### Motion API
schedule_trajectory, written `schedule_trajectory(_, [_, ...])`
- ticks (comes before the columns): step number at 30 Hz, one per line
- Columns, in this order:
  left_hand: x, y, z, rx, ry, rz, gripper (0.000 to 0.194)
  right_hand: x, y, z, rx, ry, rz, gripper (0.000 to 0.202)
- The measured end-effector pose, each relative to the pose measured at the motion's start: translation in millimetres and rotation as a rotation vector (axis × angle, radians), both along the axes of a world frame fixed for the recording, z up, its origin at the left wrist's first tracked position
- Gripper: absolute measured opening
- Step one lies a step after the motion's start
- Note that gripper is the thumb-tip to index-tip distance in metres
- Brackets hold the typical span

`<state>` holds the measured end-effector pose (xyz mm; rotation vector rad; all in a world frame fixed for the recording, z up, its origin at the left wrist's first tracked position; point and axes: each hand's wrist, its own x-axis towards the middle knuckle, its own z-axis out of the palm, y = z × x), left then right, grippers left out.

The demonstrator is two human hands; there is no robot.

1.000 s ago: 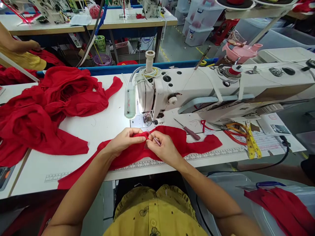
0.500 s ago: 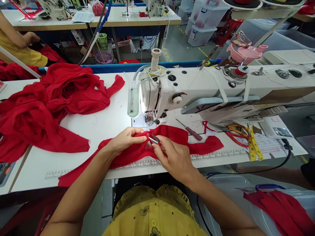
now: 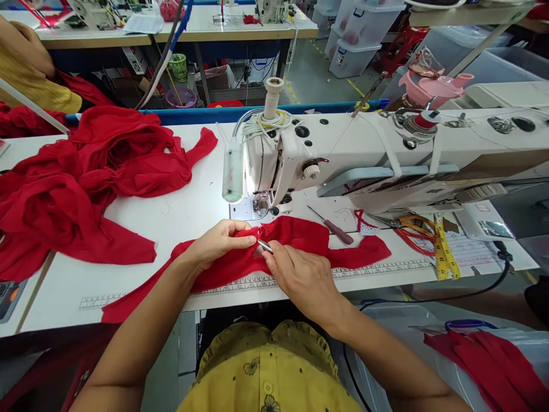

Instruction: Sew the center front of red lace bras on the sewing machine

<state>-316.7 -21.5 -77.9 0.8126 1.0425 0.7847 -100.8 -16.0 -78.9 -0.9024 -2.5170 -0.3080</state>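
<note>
A strip of red fabric [image 3: 300,234] lies across the front of the sewing table, below the needle area of a white sewing machine [image 3: 334,143]. My left hand [image 3: 221,243] pinches the fabric's upper edge between thumb and fingers. Closed around a small pair of metal thread snips [image 3: 265,246], my right hand [image 3: 302,274] is just to the right. The tips of the snips point up and left at the fabric beside my left thumb. Most of the snips is hidden inside my right hand.
Red garments [image 3: 86,189] are heaped on the left. Right of the fabric lie a seam ripper-like pointed tool [image 3: 332,226], orange-handled scissors [image 3: 414,226] and a yellow tape measure [image 3: 444,249]. A printed ruler [image 3: 386,269] runs along the front edge. Another person's arm [image 3: 26,46] is at upper left.
The snips' blades were apart and now look closed together, with my right hand tightened round them. My left hand keeps its pinch in nearly the same place.
</note>
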Motion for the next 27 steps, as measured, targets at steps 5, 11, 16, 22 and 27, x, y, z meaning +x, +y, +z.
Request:
schedule_trajectory(5, [0.0, 0.7, -1.0, 0.001, 0.002, 0.005, 0.026, -0.7, 0.0, 0.4, 0.043, -0.019, -0.005, 0.022])
schedule_trajectory(11, [0.5, 1.0, -0.6, -0.005, 0.004, 0.012, 0.023, -2.3, -2.9, 3.8, 0.188, -0.107, -0.007, 0.020])
schedule_trajectory(16, [0.4, 1.0, -1.3, 0.011, 0.009, 0.010, 0.023, -4.1, -4.7, 5.7, 0.202, -0.152, -0.026, 0.018])
schedule_trajectory(22, [1.0, 1.5, -0.5, 0.010, 0.015, 0.009, 0.024, -5.9, -6.6, 8.5, 0.218, -0.163, -0.032, 0.014])
schedule_trajectory(27, [1.4, 1.4, 2.3, 0.011, 0.021, 0.000, 0.024, -6.3, -7.9, 9.0, 0.231, -0.180, -0.042, 0.014])
